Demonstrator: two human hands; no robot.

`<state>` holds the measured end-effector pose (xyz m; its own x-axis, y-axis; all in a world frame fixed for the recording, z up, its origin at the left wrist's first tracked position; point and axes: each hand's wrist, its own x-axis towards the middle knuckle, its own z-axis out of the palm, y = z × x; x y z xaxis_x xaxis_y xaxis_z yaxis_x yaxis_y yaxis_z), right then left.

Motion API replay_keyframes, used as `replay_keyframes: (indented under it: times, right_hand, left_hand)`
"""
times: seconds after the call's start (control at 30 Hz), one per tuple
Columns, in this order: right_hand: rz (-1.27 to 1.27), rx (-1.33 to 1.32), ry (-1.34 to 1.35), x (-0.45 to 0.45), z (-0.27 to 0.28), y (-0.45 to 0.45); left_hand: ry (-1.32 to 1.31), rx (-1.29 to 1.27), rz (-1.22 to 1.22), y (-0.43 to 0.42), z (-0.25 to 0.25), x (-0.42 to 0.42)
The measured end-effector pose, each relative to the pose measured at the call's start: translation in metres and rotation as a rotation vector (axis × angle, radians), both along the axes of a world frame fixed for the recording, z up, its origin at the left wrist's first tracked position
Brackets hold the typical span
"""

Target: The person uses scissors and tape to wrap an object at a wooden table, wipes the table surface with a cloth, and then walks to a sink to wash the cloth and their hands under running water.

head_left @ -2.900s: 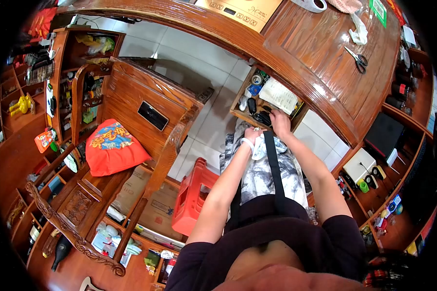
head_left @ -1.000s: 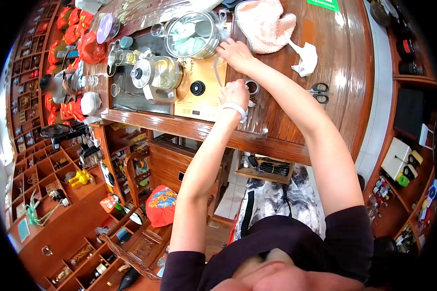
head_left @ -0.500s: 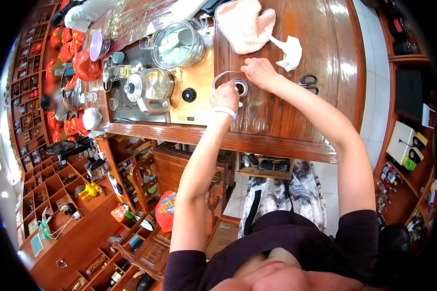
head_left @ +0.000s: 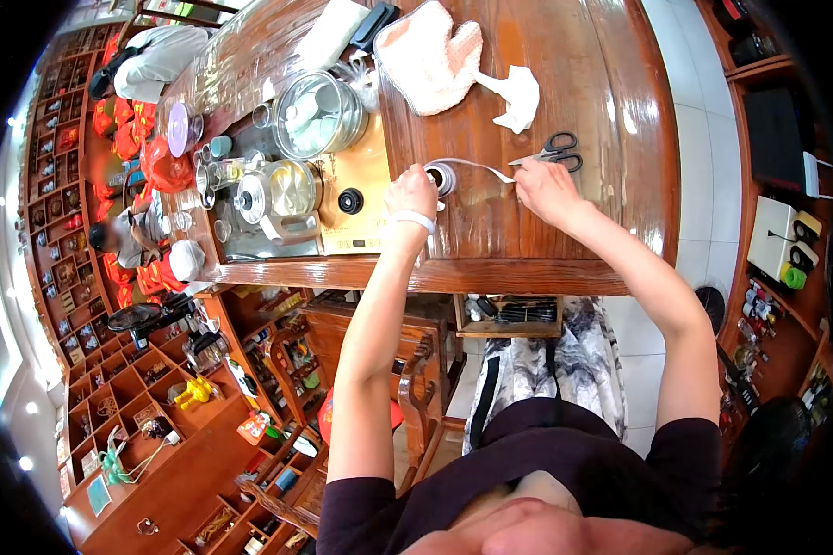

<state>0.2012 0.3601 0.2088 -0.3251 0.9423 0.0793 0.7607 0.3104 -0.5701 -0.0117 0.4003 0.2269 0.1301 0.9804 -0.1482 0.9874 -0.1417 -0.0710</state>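
Observation:
On the wooden table [head_left: 518,236], a roll of whitish tape [head_left: 446,176] sits beside my left hand [head_left: 411,194], whose fingers are closed on its near edge. From the roll, a pale tape strip [head_left: 479,166] stretches rightward in a slight curve. Its end is pinched in my right hand [head_left: 546,191]. Just behind the right fingers lie scissors with dark handles [head_left: 562,151], their blades pointing left toward the hand. I cannot tell whether the right hand touches the blades.
Farther back are a crumpled white tissue [head_left: 518,97] and a pink cloth [head_left: 428,60]. At left stand a glass kettle [head_left: 292,190], a glass bowl of cups [head_left: 317,116] and a black knob [head_left: 350,201]. Below the table's front edge is an open drawer [head_left: 514,316].
My right hand has moved to the right and toward me, drawing a longer strip off the roll. My left hand stays at the roll. The camera view has shifted slightly.

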Motion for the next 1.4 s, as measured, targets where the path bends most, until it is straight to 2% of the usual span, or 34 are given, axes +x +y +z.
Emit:
replay_keyframes:
  times: [0.2, 0.4, 0.53, 0.6, 0.87, 1.0, 1.27, 1.33, 1.37, 1.4]
  right_hand:
    - [-0.076, -0.049, 0.021, 0.037, -0.003, -0.041]
    - [-0.195, -0.066, 0.191, 0.058, -0.001, -0.081]
    - [-0.099, -0.152, 0.193, 0.031, -0.003, -0.111]
    - [-0.049, -0.186, 0.208, 0.016, -0.006, -0.127]
    - [-0.071, -0.129, 0.372, -0.041, -0.014, -0.15]
    - [0.002, -0.21, 0.293, -0.068, -0.016, -0.15]
    - [0.084, -0.186, 0.258, -0.105, -0.019, -0.14]
    - [0.039, -0.229, 0.295, -0.107, -0.017, -0.137]
    - [0.008, -0.204, 0.307, -0.109, -0.021, -0.138]
    - [-0.023, -0.177, 0.319, -0.11, -0.021, -0.137]
  left_hand:
    - [-0.003, -0.01, 0.044, 0.001, 0.002, 0.002]
    - [0.019, -0.067, 0.106, 0.004, 0.002, 0.005]
    - [0.038, -0.052, 0.075, 0.007, 0.007, 0.01]
    - [0.029, -0.082, 0.142, 0.009, 0.01, 0.013]
    - [-0.04, -0.16, 0.243, 0.017, 0.008, 0.013]
    - [-0.083, -0.099, 0.181, 0.019, -0.002, 0.002]
    - [-0.128, -0.251, 0.262, 0.023, 0.001, 0.007]
    - [-0.347, 0.064, 0.227, 0.017, -0.011, 0.001]
    - [-0.347, 0.062, 0.226, 0.017, -0.016, -0.004]
    - [-0.421, -0.097, 0.324, 0.019, -0.017, -0.007]
